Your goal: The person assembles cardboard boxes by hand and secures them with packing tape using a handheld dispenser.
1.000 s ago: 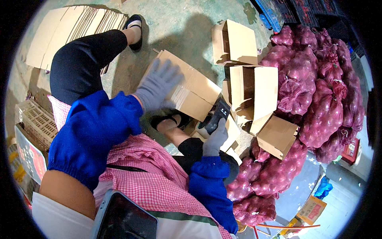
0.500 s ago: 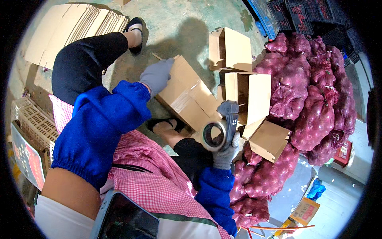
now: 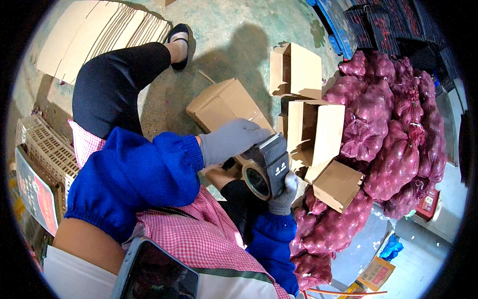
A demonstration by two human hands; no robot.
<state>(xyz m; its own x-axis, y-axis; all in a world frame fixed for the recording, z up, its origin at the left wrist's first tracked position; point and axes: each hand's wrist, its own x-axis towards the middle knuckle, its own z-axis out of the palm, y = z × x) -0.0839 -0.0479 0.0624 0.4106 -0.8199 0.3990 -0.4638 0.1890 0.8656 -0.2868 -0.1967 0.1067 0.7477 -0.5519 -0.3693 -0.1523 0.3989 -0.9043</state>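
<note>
My right hand, in a grey knit glove, grips a black tape dispenser with a large roll of tape. Across the front of it reaches my left hand, gloved too, its fingers pressed together at the dispenser's upper end; whether they pinch the tape's loose end is hidden. Just beyond both hands a closed brown carton rests tilted between my legs, partly covered by my left hand and the dispenser. To its right stand two open cartons, a farther one and a nearer one.
Net sacks of red onions are heaped on the right, with a small carton against them. Flattened cardboard is stacked at far left, above a plastic crate. A phone hangs at my chest.
My left hand has left the closed carton and come right to the tape dispenser. The dispenser has turned and tilted in my right hand. The carton now shows farther from me.
</note>
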